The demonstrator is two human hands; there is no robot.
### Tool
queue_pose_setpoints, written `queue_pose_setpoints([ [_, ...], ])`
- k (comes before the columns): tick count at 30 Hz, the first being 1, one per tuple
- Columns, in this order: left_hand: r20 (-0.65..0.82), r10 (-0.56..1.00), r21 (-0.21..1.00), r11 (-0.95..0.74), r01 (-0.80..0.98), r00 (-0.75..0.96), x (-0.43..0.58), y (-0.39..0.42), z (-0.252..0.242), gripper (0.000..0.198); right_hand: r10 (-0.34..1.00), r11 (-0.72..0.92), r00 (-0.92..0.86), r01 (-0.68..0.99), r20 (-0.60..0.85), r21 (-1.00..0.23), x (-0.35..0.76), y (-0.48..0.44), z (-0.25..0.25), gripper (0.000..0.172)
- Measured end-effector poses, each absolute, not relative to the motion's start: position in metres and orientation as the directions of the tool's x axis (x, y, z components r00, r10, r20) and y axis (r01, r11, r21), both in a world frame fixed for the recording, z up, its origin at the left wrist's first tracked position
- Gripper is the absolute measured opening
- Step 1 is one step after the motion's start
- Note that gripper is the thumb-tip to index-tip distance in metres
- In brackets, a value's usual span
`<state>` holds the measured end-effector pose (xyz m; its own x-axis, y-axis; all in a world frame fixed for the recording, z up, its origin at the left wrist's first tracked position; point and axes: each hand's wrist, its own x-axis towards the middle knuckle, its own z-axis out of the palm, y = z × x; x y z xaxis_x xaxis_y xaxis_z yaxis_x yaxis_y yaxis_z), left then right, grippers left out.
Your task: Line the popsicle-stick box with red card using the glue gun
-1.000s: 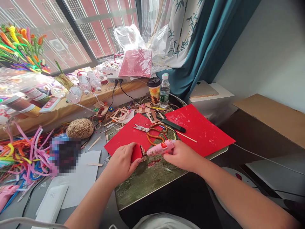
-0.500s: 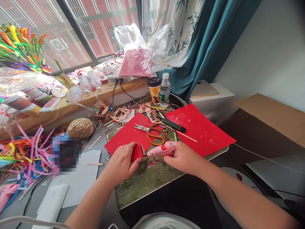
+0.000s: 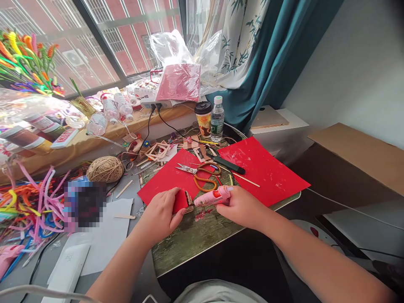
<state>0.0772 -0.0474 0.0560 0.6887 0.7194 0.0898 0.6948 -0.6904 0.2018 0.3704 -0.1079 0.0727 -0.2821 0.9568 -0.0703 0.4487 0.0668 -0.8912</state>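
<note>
My left hand (image 3: pixel 162 212) is closed on a small red box-like piece (image 3: pixel 180 201) with wooden strips along its right edge. My right hand (image 3: pixel 241 207) grips a pink hot glue gun (image 3: pixel 212 197). The nozzle points left and is at the wooden edge of the red piece; whether it touches I cannot tell. Just beyond the hands, scissors with orange handles (image 3: pixel 205 185) lie across a red sheet (image 3: pixel 170 172). A dark green utility knife (image 3: pixel 229 165) and a thin wooden stick (image 3: pixel 247 180) rest nearby, partly over a second red sheet (image 3: pixel 265 172).
A lidded paper cup (image 3: pixel 203 120) and a water bottle (image 3: pixel 217 120) stand at the table's back. Twine (image 3: pixel 105 169), pipe cleaners (image 3: pixel 38 202) and white paper (image 3: pixel 104 240) lie to the left. Wooden frames (image 3: pixel 158 150) sit behind the scissors. Power cords run down from the sill.
Both hands keep nearly the same pose, the glue gun's nozzle staying by the red piece. The whole view has shifted slightly.
</note>
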Motion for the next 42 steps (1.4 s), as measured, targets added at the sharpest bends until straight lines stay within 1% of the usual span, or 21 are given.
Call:
queue_pose_setpoints([
  [9,0.116,0.714,0.224,-0.696,0.682,0.690,0.0762,-0.0467,0.0549,0.046,0.952,0.140,-0.306,0.507,-0.026,-0.850,0.3674,-0.1124,0.0809,0.064],
  [15,0.096,0.720,0.231,-0.688,0.688,0.687,0.0769,-0.0472,0.0559,0.048,0.971,0.108,-0.237,0.574,-0.039,-0.812,0.3653,-0.1135,0.0804,0.055],
  [19,0.102,0.718,0.231,-0.690,0.686,0.689,0.0765,-0.0470,0.0553,0.048,0.963,0.135,-0.269,0.551,-0.022,-0.824,0.3639,-0.1141,0.0801,0.058],
  [27,0.122,0.712,0.206,-0.700,0.684,0.692,0.0767,-0.0472,0.0553,0.049,0.964,0.136,-0.265,0.553,-0.019,-0.822,0.3643,-0.1122,0.0801,0.060],
  [32,0.096,0.709,0.200,-0.701,0.684,0.698,0.0763,-0.0467,0.0551,0.047,0.961,0.145,-0.276,0.525,-0.006,-0.839,0.3653,-0.1123,0.0813,0.060],
  [37,0.091,0.717,0.210,-0.692,0.690,0.691,0.0763,-0.0468,0.0548,0.048,0.964,0.137,-0.267,0.539,-0.014,-0.831,0.3665,-0.1121,0.0820,0.061],
  [42,0.074,0.723,0.201,-0.685,0.700,0.686,0.0765,-0.0473,0.0549,0.048,0.968,0.119,-0.248,0.565,-0.030,-0.817,0.3677,-0.1136,0.0825,0.057],
])
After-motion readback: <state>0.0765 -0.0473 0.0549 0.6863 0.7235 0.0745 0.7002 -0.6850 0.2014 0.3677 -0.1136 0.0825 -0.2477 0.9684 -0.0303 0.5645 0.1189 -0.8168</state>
